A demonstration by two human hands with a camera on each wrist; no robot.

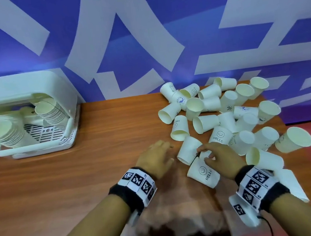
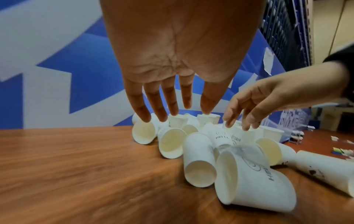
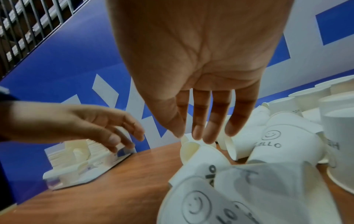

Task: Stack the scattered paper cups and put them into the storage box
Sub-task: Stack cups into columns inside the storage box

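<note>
From the head view, loose paper cups (image 1: 218,119) lie heaped on the desk (image 1: 80,173), well apart from the storage box (image 1: 29,115). The left wrist view shows the left hand (image 2: 172,60) spread wide and empty. In the right wrist view the right hand (image 3: 201,75), fingers extended and holding nothing, hovers over a cup; these look light and crushable, best held gently round the wall.

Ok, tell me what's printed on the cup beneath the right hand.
A black smiley face above the word HELLO on the white cup; clearest in the head view.

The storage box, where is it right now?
In the head view the storage box sits at the table's far left corner, holding stacked cups, far from both hands.
</note>
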